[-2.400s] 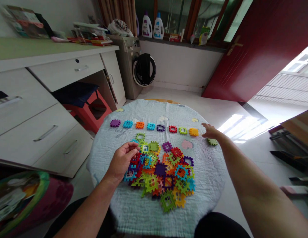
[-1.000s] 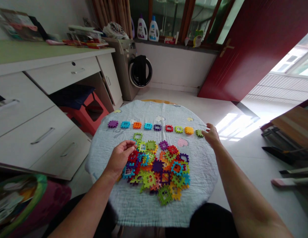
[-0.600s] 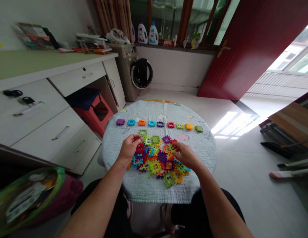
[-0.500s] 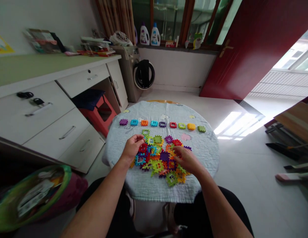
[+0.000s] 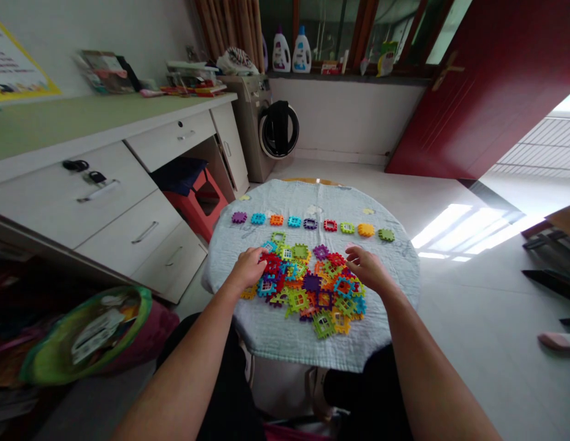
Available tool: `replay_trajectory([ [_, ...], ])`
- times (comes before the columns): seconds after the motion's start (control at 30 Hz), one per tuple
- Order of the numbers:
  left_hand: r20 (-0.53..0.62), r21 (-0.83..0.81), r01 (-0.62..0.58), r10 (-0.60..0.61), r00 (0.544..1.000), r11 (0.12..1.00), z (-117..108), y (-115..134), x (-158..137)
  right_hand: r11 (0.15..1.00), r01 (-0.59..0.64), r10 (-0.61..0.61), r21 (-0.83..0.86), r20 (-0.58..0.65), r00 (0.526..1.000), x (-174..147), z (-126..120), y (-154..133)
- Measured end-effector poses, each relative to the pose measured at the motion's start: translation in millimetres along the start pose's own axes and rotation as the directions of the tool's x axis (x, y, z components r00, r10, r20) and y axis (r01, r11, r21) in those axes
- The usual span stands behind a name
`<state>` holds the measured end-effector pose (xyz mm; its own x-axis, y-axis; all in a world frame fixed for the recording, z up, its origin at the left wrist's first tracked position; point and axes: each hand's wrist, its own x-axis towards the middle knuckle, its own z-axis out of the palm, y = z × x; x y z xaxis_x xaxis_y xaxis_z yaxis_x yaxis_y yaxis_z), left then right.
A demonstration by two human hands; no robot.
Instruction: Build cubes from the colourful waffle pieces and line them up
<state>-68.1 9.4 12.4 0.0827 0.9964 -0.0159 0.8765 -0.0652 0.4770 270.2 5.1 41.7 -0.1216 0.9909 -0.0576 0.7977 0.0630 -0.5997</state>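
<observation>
A heap of colourful plastic interlocking tiles [image 5: 312,283] lies on the cloth, many with window-like openings. My left hand [image 5: 248,268] rests at the heap's left edge, thumb and fingers apart, its fingertips against a red tile [image 5: 272,264] and close to a light blue one [image 5: 269,246]. At the right edge, my right hand [image 5: 368,268] hovers with loosely bent fingers and no tile visible in it. Beyond the heap runs a spaced row of single tiles, from a purple tile [image 5: 239,217] on the left to a green tile [image 5: 386,235] on the right.
A pale blue cloth [image 5: 266,340] covers the round table. To the left are white drawers [image 5: 128,220], a red stool [image 5: 206,202] and a waste bin [image 5: 142,331]. A washing machine [image 5: 252,122] and a red door [image 5: 487,92] are behind.
My right hand has moved off the heap to its right edge, uncovering orange, blue and green tiles. My left hand stays almost in place. The view has turned slightly left.
</observation>
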Motion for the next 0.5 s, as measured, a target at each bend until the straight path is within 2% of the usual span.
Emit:
replay_trajectory([
  [0.2, 0.098, 0.156, 0.026, -0.041, 0.994, 0.987, 8.8, -2.3, -3.1, 1.0, -0.018, 0.018, -0.013, 0.009, 1.0, -0.9, -0.8, -4.0],
  [0.37, 0.162, 0.136, 0.001, -0.023, 0.987, 0.991, 7.8, 5.0, -5.2, 1.0, -0.023, 0.023, 0.01, 0.031, 0.999, -1.1, -0.5, -1.5],
  [0.5, 0.126, 0.128, 0.025, -0.042, 0.991, 0.991, 11.1, 16.3, -5.0, 1.0, -0.011, 0.01, 0.003, 0.057, 0.998, -2.3, -1.2, 0.7],
])
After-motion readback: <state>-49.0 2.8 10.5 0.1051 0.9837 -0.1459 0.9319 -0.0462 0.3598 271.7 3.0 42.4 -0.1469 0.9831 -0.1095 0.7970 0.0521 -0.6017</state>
